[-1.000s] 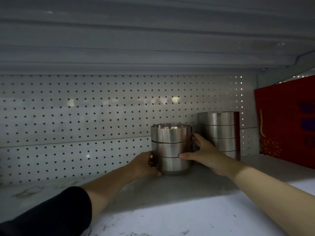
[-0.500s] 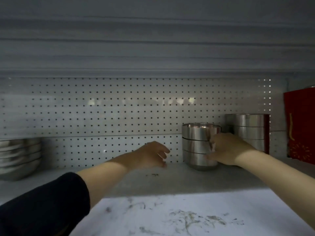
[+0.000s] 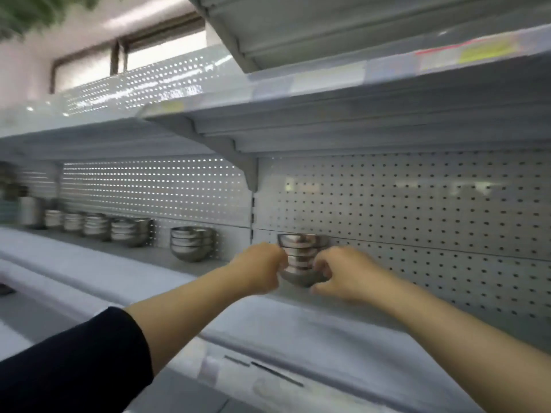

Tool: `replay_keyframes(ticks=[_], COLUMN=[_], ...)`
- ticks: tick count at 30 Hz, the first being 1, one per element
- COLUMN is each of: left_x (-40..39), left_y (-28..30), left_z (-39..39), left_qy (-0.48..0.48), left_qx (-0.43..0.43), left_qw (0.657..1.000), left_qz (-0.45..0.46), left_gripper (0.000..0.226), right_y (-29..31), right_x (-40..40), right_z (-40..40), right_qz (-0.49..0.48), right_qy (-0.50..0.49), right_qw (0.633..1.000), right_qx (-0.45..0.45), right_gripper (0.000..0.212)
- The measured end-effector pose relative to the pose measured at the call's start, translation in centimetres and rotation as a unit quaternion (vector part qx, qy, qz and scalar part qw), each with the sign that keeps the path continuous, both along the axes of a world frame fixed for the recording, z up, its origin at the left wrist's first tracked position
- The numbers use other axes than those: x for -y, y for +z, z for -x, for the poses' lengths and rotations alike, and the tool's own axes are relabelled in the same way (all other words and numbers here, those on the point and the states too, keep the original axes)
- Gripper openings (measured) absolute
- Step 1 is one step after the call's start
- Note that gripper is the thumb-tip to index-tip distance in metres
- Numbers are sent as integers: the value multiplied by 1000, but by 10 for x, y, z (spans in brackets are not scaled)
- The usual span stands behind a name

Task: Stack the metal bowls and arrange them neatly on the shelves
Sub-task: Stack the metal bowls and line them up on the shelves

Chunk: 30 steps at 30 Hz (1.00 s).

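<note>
A stack of rounded metal bowls (image 3: 301, 257) stands on the white shelf (image 3: 268, 317) against the pegboard back. My left hand (image 3: 258, 268) presses its left side and my right hand (image 3: 343, 271) its right side, fingers curled around the lower bowls. More stacks of metal bowls line the same shelf to the left: the nearest stack (image 3: 190, 244), then another (image 3: 131, 232), and several smaller ones (image 3: 74, 222) farther off. The frame is blurred by motion.
The shelf above (image 3: 328, 114) overhangs close over the bowls, held by a bracket (image 3: 241, 165). The pegboard back panel (image 3: 417, 210) runs behind. A metal canister (image 3: 29, 211) stands at the far left. Bare shelf surface lies to the right of the held stack.
The view has swung left, away from the straight-sided cup stacks and red box. Both hands have left those cups and now clasp a stack of rounded bowls farther left.
</note>
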<state>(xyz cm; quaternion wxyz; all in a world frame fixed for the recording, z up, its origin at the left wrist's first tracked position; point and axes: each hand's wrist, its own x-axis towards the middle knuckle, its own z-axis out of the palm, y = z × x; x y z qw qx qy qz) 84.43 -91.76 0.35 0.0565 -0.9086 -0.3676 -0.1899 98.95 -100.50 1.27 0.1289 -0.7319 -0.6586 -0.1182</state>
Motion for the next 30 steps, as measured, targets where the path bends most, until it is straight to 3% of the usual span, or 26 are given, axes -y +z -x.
replay_keyframes(ticks=[2, 6, 11, 15, 22, 25, 27, 30], left_x=[-24, -71, -132, -182, -279, -328, -365, -425], left_y=[-4, -10, -7, -8, -26, -27, -21, -8], left_z=[65, 179, 295, 366, 467, 508, 537, 583], left_qy=[52, 133, 205, 243, 282, 303, 318, 338], left_qx=[-12, -30, -29, -17, 29, -6, -29, -33], left_qw=[998, 990, 978, 970, 959, 953, 948, 940], left_qz=[-14, -19, -21, -22, 8, 1, -11, -18], left_gripper=[42, 43, 42, 39, 38, 34, 26, 36], right_y=[-2, -7, -5, -2, -8, -5, -2, 7], right_x=[-36, -103, -181, -242, -362, -420, -463, -527], right_z=[58, 159, 258, 325, 430, 476, 505, 546], right_qz=[-3, -18, 9, 9, 14, 23, 20, -3], right_qy=[36, 80, 111, 133, 190, 207, 214, 219], right_qw=[999, 997, 994, 991, 981, 977, 973, 969], right_qx=[-8, -5, 2, -4, 24, 52, 81, 116], right_gripper=[19, 42, 38, 47, 42, 38, 24, 20])
